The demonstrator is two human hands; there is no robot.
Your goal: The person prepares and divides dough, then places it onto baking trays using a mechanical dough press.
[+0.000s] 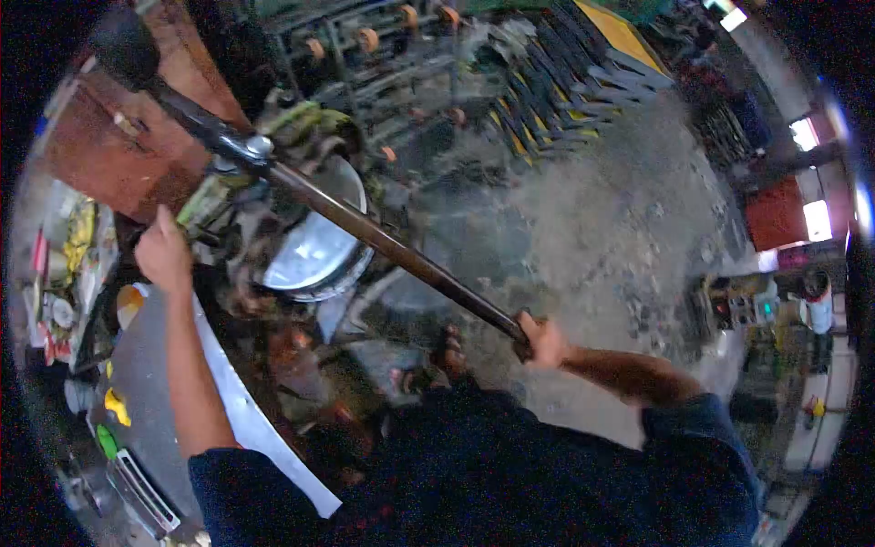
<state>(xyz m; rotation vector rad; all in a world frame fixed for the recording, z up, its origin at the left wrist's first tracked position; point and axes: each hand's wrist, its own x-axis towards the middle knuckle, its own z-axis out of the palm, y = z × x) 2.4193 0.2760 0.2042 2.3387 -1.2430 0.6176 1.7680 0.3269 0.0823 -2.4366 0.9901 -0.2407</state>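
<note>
My right hand [544, 342] is wrapped round the lower end of a long dark bar [392, 246]. The bar slants up to the left, past a bright round metal joint [260, 146], towards a dark rounded end at the upper left. My left hand [166, 253] is raised beside the lower edge of a reddish-brown metal panel [137, 155]; its fingers are pressed together, and what they hold, if anything, is too small to make out. Behind the bar lies a shiny round metal pan [314, 251], partly covered by it.
A grey metal sheet [164, 346] stands below my left arm. Cluttered items [64, 292] lie at the far left. Stacked black and yellow metal parts [547, 100] stand at the back. Concrete floor [620, 219] spreads to the right, with machinery [756, 305] at its edge.
</note>
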